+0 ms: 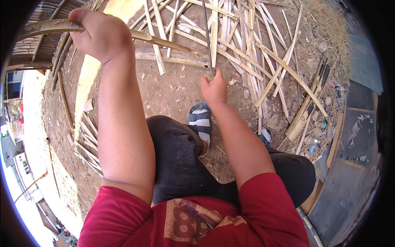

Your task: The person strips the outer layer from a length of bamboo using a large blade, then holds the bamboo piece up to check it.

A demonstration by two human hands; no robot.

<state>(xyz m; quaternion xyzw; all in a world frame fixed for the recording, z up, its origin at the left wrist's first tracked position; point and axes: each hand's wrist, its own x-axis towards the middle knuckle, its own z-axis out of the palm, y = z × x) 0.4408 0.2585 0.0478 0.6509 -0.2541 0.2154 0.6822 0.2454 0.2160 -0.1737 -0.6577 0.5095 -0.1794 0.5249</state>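
My left hand (103, 35) is closed around a long split bamboo strip (164, 42), raised at the upper left. The strip runs from the far left edge to the right, and its frayed right end lies close to a long blade. My right hand (214, 87) grips the handle of this long knife (207, 37), whose thin dark blade points away from me. Below the strip, a thicker bamboo pole (173, 57) lies on the ground. Whether the blade touches the strip I cannot tell.
Many split bamboo strips (247, 49) lie crisscrossed on the dirt ahead and to the right. A smaller bundle of strips (87, 142) lies at the left. Dark panels (354, 136) stand along the right side. A sandalled foot (200, 121) is between my arms.
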